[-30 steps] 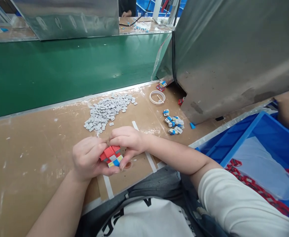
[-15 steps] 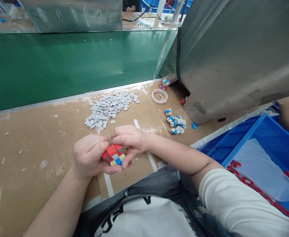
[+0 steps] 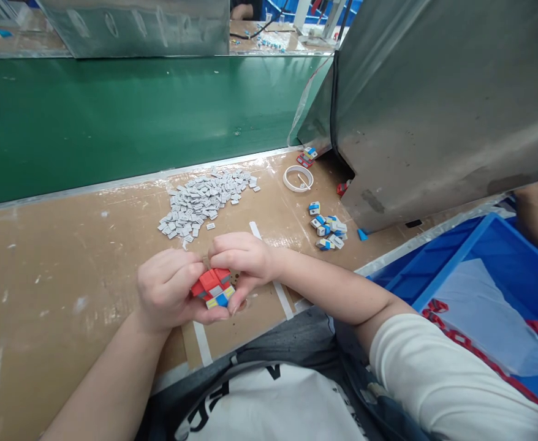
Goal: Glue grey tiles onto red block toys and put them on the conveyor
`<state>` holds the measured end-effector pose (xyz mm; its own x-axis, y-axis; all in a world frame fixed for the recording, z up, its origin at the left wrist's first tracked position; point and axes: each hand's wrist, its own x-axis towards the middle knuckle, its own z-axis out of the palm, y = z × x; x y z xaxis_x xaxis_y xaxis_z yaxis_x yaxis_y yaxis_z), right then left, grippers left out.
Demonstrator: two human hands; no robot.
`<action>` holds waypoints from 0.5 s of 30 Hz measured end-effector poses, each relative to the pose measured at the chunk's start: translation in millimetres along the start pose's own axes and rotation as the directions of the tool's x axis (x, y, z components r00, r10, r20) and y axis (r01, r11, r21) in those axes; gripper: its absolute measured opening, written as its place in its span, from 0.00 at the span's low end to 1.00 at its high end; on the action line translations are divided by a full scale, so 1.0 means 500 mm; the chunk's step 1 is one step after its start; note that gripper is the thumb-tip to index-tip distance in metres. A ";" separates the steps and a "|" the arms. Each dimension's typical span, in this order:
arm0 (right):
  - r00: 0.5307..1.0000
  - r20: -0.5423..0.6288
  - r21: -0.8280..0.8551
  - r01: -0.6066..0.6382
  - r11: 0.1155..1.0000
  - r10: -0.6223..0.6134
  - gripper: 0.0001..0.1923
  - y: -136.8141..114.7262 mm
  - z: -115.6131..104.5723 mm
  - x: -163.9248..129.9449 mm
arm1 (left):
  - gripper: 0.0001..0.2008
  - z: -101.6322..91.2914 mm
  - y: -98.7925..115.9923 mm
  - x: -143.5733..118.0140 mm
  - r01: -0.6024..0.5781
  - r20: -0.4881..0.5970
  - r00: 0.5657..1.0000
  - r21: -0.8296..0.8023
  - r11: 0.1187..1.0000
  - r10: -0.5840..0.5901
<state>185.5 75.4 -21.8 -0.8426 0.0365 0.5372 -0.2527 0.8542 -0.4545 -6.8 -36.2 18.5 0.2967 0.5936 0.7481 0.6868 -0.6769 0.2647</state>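
Currently, the red block (image 3: 212, 282), with blue, white and yellow parts, is held above the near middle of the desk (image 3: 89, 257). Left hand (image 3: 170, 285): fingers gripping its left side. Right hand (image 3: 246, 260): fingers gripping its right side. Blue bin (image 3: 517, 263), right: contains a white sheet (image 3: 475, 300), with red pieces (image 3: 484, 358) strung along it. White ring (image 3: 298, 189), far: small white piece visible within. Grey tiles (image 3: 200, 202) lie heaped beyond the hands; white-and-blue blocks (image 3: 323, 230) cluster further right.

White shirt (image 3: 269, 409), perhaps grey trousers (image 3: 291, 335).
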 end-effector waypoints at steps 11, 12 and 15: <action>0.998 -0.033 0.000 0.047 0.999 -0.047 0.33 0.002 0.000 0.001 | 0.26 0.008 -0.007 -0.003 -0.036 -0.062 0.997 -0.030 0.999 0.035; 0.999 -0.031 0.000 0.037 0.999 -0.037 0.33 0.002 0.001 0.000 | 0.26 0.008 -0.007 -0.004 -0.035 -0.061 0.998 -0.031 0.999 0.033; 0.998 -0.054 0.004 0.028 1.000 -0.028 0.33 0.001 0.003 -0.001 | 0.26 0.008 -0.006 -0.004 -0.032 -0.064 0.998 -0.036 0.999 0.030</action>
<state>185.0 75.2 -23.2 -0.8085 0.0408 0.5871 -0.2780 0.8527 -0.4422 -7.0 -33.6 13.6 0.2741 0.5445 0.7927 0.6529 -0.7106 0.2623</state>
